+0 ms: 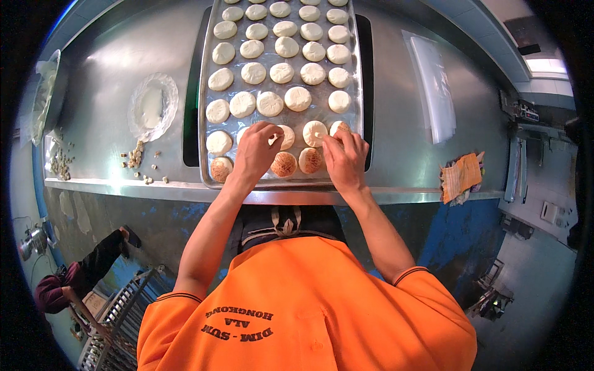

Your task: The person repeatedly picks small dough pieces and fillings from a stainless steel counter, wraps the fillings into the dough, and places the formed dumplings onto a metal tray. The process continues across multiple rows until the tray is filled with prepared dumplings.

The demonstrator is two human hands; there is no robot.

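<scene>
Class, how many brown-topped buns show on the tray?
4: one bun near left, two between left hand and right hand, one just beyond the right hand. Hands may hide more.

Three lines of black lettering (237, 323) stand on the orange shirt (383, 315); they appear upside down.

Left hand (257, 150), right hand (346, 161) over dough rounds (281, 73)

The buns (286, 47) are cream, some speckled brown.
</scene>
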